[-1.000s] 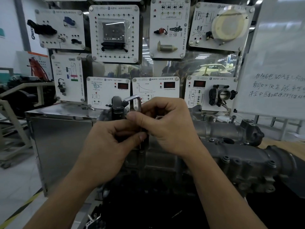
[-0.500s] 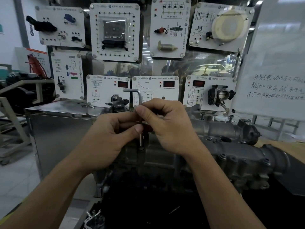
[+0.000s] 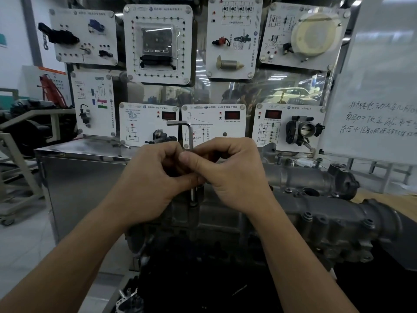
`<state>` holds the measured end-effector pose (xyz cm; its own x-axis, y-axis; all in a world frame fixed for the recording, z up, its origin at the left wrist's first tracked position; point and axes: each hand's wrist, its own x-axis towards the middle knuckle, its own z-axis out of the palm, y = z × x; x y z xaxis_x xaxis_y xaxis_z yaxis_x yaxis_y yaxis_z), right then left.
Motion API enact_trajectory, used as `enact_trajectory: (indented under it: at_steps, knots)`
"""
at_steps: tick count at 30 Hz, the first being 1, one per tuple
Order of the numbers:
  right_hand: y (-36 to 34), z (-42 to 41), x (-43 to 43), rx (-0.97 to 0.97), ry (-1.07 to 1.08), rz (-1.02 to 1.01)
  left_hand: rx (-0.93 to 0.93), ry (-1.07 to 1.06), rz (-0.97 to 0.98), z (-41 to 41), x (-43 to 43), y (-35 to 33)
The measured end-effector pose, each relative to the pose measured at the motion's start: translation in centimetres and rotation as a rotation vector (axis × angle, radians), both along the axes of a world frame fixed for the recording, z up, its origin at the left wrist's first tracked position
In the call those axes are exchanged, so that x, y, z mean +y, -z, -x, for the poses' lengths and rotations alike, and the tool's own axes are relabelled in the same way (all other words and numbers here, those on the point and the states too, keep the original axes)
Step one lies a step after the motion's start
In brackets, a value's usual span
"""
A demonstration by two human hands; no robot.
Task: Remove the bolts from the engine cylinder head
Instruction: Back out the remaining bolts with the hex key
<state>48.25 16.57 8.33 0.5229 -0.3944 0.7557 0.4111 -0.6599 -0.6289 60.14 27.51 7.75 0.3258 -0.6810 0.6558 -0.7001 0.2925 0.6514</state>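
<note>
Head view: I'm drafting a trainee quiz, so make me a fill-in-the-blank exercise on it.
1. The left hand and right hand pinch one L-shaped ___.
2. Its long arm stands ___, tip down at the cylinder head.
3. Its short arm points toward the picture's ___.
Missing: hex key; upright; left.

Hex key (image 3: 191, 137) stands upright on cylinder head (image 3: 316, 222), left hand (image 3: 153, 184) and right hand (image 3: 232, 177) either side. Panels (image 3: 158, 71) behind, whiteboard (image 3: 379, 71) right, cabinet (image 3: 79, 188) left.

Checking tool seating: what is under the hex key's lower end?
The hex key stands tip-down on the cylinder head. Any bolt beneath is hidden; fingers cover the shaft's middle.
</note>
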Motion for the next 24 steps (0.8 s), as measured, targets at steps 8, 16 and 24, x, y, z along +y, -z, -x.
enact_trajectory:
  at_steps: [8,16,24]
  knots:
    - [-0.4,0.4,-0.3,0.163,-0.034,0.171,-0.029,0.310,-0.256,-1.6,1.0,-1.5]
    - [-0.4,0.7,-0.4,0.128,-0.035,0.146,0.136,0.270,-0.217,-1.4,0.6,-1.0]
    - [0.2,0.2,0.3,-0.034,0.000,-0.004,0.101,0.149,-0.130,-0.8,0.1,-0.7]
